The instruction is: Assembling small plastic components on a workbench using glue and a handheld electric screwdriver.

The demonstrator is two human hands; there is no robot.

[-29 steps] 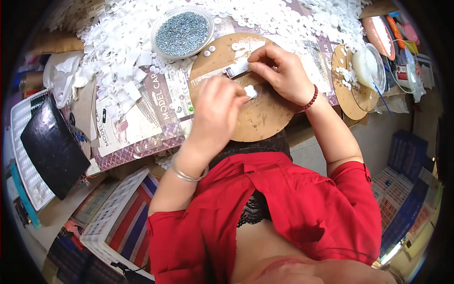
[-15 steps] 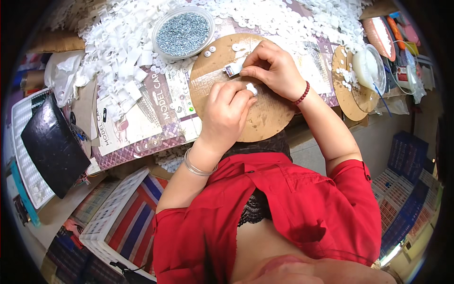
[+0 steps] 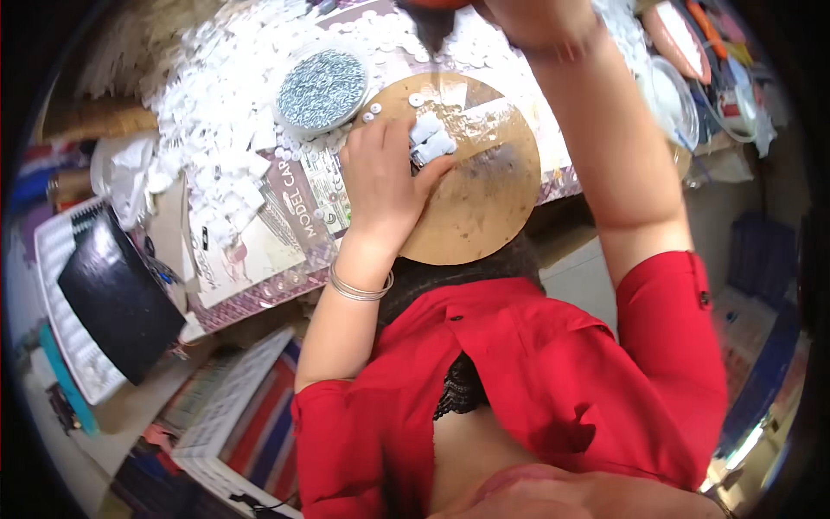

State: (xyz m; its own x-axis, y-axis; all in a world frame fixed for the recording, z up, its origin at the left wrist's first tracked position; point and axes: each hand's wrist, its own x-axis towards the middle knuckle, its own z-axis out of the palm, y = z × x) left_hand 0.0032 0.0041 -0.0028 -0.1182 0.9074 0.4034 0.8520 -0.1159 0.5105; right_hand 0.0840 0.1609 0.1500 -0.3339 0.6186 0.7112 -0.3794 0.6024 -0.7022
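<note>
1. On the round brown board (image 3: 484, 208), whose middle serves as the clock's centre, small white pieces (image 3: 435, 145) lie close together towards eleven o'clock.
2. From nine o'clock, the left hand (image 3: 378, 182) reaches over the board's edge, its thumb and forefinger narrow, holding those pieces at their edges; silvery bangles (image 3: 359, 290) ring its wrist.
3. Towards one o'clock, high at the picture's upper edge, is the right hand (image 3: 545, 22); its fingers are cut off by the frame, so I cannot tell how they stand.
4. At twelve o'clock, just beside that hand, a blurred dark tool (image 3: 434, 33) with an orange part points down.
5. Near the rim between ten and eleven, a few white discs (image 3: 417, 99) rest on the board.
6. Further out at ten, grey-blue beads (image 3: 322, 85) fill a round tub (image 3: 308, 133).
</note>
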